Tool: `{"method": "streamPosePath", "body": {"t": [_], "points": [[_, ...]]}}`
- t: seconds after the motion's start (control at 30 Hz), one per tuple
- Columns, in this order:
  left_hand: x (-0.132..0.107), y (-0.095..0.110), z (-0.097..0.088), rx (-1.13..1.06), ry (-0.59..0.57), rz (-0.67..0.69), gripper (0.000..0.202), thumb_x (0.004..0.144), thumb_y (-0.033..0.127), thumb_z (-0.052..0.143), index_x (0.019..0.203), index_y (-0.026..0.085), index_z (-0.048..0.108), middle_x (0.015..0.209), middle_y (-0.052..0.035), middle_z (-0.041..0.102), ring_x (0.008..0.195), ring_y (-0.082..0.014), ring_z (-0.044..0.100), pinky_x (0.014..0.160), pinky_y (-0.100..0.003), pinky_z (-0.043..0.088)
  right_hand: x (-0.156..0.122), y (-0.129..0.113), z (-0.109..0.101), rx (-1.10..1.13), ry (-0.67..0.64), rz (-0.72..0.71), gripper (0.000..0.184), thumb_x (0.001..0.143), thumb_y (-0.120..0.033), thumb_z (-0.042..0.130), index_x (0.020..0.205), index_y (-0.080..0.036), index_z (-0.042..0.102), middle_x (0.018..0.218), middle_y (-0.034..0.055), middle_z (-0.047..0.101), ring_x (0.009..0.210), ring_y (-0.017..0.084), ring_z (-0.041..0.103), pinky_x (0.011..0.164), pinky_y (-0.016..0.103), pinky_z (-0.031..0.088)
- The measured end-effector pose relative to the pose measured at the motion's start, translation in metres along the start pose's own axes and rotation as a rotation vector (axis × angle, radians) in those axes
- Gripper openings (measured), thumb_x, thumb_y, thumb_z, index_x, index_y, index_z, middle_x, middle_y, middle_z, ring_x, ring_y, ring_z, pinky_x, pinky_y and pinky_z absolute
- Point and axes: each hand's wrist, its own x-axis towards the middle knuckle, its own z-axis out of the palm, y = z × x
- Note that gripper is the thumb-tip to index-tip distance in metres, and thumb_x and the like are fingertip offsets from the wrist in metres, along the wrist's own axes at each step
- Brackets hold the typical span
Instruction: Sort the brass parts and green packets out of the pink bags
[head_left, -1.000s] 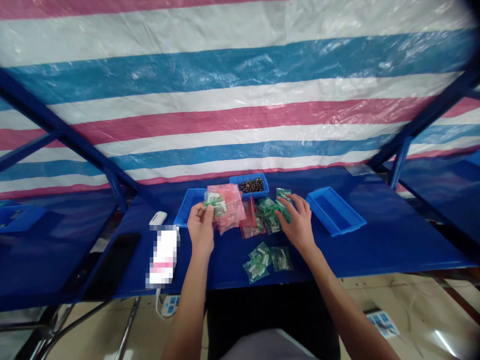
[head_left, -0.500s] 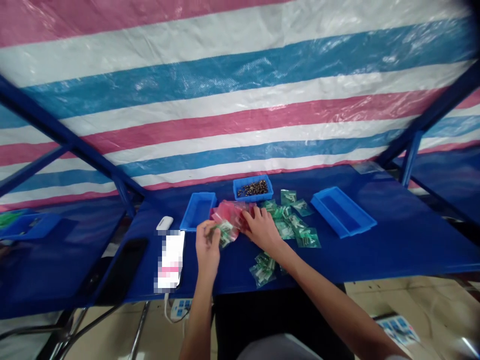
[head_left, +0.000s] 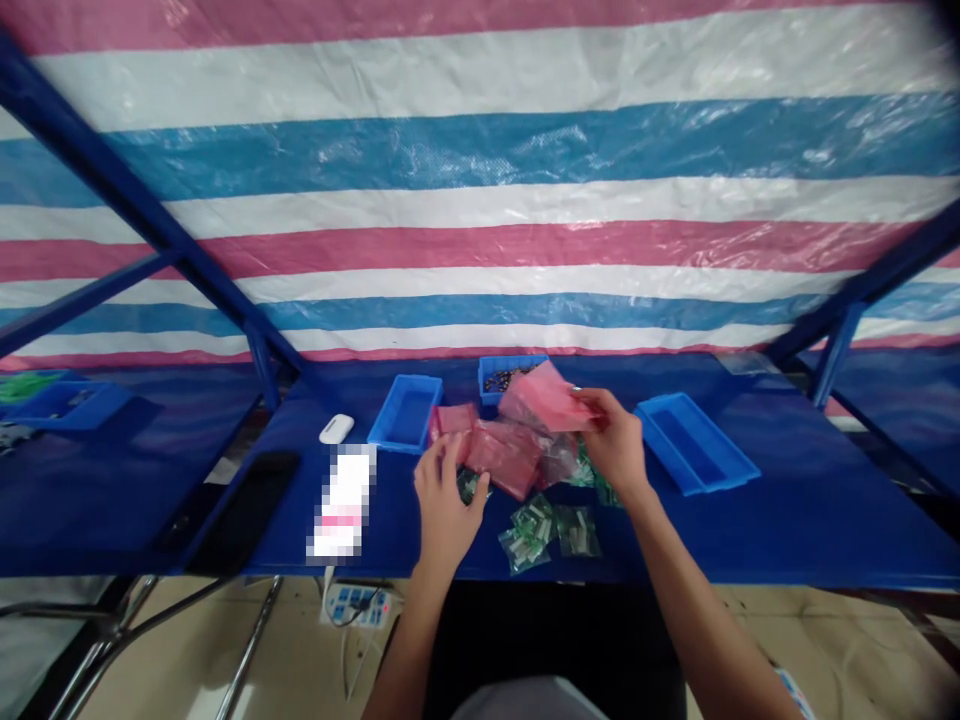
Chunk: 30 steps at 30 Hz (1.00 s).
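R hand [head_left: 611, 430] has a pink bag [head_left: 544, 393] pinched up, part-hiding a blue tub [head_left: 490, 397]; L hand [head_left: 450, 500], fingers open, curves round a green packet [head_left: 469, 485], can't tell if touching. Looks part-way, IMO: other pink bags [head_left: 504, 457] bunched mid-table, loose green packets [head_left: 531, 532] nr the front edge, handling unfinished.

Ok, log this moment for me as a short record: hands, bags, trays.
left hand: fingers spread, beside red bags; contact unclear
right hand: gripping at least one pink bag
front: green bags, more beside right hand
back tray: small dark parts, partly hidden
sides: left tray, right tray
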Motion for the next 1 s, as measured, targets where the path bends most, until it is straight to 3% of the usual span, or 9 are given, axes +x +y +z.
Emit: {"method": "streamPosePath", "body": {"t": [0.17,0.3,0.4,0.53,0.63,0.73,0.87,1.0], "points": [[0.021,0.007,0.011,0.100,-0.131,0.089,0.062,0.086,0.049,0.065,0.142,0.030,0.049,0.157,-0.0126,0.032,0.145,-0.0373,0.026,0.113,-0.058,0.029,-0.016,0.016,-0.034,0.012,0.111,0.158,0.033,0.089,-0.039,0.057,0.113,-0.018,0.066,0.098,0.0069,0.074,0.082,0.022,0.069,0.071,0.032,0.055],[0.038,0.016,0.026,0.120,-0.193,0.098,0.080,0.076,0.064,0.068,0.145,0.032,0.046,0.157,-0.0119,0.035,0.145,-0.0423,0.024,0.115,-0.066,0.019,-0.034,0.023,-0.043,-0.021,0.170,0.062,0.039,0.093,-0.036,0.053,0.129,-0.023,0.059,0.125,0.0094,0.064,0.110,0.026,0.063,0.090,0.041,0.053],[0.043,0.030,0.038,0.121,-0.230,0.152,0.085,0.072,0.068,0.069,0.145,0.032,0.045,0.156,-0.0113,0.037,0.145,-0.0438,0.024,0.115,-0.069,0.010,-0.044,0.023,-0.044,-0.132,0.195,-0.047,0.038,0.094,-0.033,0.052,0.130,-0.025,0.057,0.130,0.0103,0.060,0.121,0.028,0.056,0.101,0.048,0.047],[0.038,0.050,0.053,0.108,-0.351,0.229,0.097,0.068,0.073,0.069,0.150,0.030,0.038,0.156,-0.0134,0.036,0.145,-0.0442,0.022,0.115,-0.070,0.007,-0.050,0.028,-0.038,-0.341,0.067,-0.170,0.041,0.090,-0.035,0.059,0.131,-0.029,0.058,0.140,0.0096,0.053,0.128,0.031,0.049,0.106,0.051,0.042],[0.030,0.061,0.066,0.099,-0.423,0.251,0.108,0.060,0.076,0.072,0.150,0.026,0.037,0.150,-0.0172,0.042,0.143,-0.0485,0.021,0.111,-0.075,0.007,-0.056,0.037,-0.028,-0.497,-0.115,-0.163,0.065,0.083,-0.046,0.068,0.143,-0.031,0.047,0.152,0.0104,0.039,0.135,0.038,0.038,0.103,0.056,0.041],[0.027,0.067,0.078,0.112,-0.385,0.231,0.093,0.066,0.066,0.075,0.143,0.023,0.045,0.140,-0.0172,0.051,0.137,-0.0463,0.032,0.113,-0.073,0.009,-0.058,0.045,-0.020,-0.560,-0.194,-0.105,0.073,0.084,-0.043,0.065,0.150,-0.030,0.037,0.148,0.0129,0.042,0.131,0.038,0.041,0.099,0.055,0.043],[0.032,0.067,0.086,0.097,-0.337,0.222,0.054,0.083,0.042,0.068,0.133,0.025,0.054,0.131,-0.0127,0.057,0.131,-0.0390,0.041,0.114,-0.066,0.018,-0.048,0.050,-0.015,-0.529,-0.195,-0.111,0.056,0.085,-0.020,0.055,0.141,-0.019,0.050,0.127,0.0142,0.057,0.113,0.032,0.052,0.099,0.047,0.045],[0.039,0.060,0.072,-0.014,-0.326,0.222,0.037,0.094,0.032,0.054,0.130,0.025,0.054,0.125,-0.0096,0.061,0.127,-0.0308,0.047,0.115,-0.059,0.026,-0.034,0.055,-0.017,-0.408,-0.157,-0.078,0.055,0.075,-0.006,0.048,0.127,-0.021,0.061,0.118,0.0104,0.064,0.105,0.028,0.059,0.091,0.039,0.050]]}}
